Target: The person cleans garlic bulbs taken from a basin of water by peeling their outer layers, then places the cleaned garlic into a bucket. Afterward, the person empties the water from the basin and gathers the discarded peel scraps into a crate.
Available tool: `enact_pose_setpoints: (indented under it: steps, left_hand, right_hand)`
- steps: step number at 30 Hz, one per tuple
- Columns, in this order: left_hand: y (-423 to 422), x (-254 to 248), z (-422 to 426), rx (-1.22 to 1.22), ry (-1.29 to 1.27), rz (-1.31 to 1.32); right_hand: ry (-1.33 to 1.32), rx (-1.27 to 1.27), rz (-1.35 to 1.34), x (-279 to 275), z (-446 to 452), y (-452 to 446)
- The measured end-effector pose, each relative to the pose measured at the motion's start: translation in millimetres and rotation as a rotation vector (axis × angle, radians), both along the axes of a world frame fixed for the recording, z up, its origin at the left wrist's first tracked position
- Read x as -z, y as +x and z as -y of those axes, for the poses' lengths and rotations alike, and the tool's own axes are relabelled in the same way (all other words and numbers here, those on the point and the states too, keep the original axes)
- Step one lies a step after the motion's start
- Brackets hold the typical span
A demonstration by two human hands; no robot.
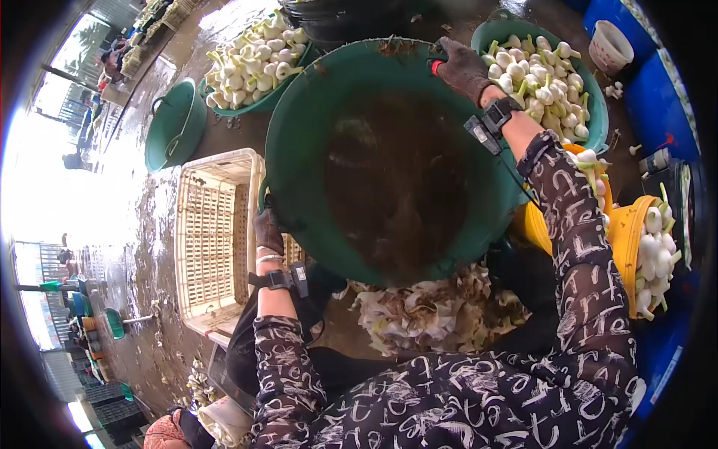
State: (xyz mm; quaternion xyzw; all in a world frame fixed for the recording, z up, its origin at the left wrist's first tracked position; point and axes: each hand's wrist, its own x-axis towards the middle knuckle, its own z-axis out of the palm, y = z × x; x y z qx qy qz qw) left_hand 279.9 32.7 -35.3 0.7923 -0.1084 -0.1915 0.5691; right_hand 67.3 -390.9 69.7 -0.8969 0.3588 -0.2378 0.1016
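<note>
A large green tub (299, 150), its inside brown and dirty at the bottom, is tilted toward me in the middle of the head view. My gloved left hand (268, 233) is closed on a handle at the tub's lower left side. At the upper right, my gloved right hand (462, 71) grips the rim. Under the tub's near edge lies a heap of pale peeled skins (426, 310) between my legs. Bits of dirt cling to the far rim.
White bulbs fill a green basin (598, 112) at the right and another (243, 111) at the upper left. Yellow buckets (627, 232) of bulbs stand right. Left are a cream crate (187, 247) and a green basin (196, 123). Part of a person (168, 430) shows lower left.
</note>
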Motion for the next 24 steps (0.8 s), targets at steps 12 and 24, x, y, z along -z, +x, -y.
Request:
enact_pose_setpoints:
  steps: [12, 24]
  left_hand:
    - [36, -1, 47, 0.173, 0.210, 0.168]
    - [22, 24, -4, 0.034, -0.012, 0.056]
  right_hand:
    - [0.247, 0.209, -0.039, 29, 44, 11]
    - [0.209, 0.015, 0.116, -9, -10, 4]
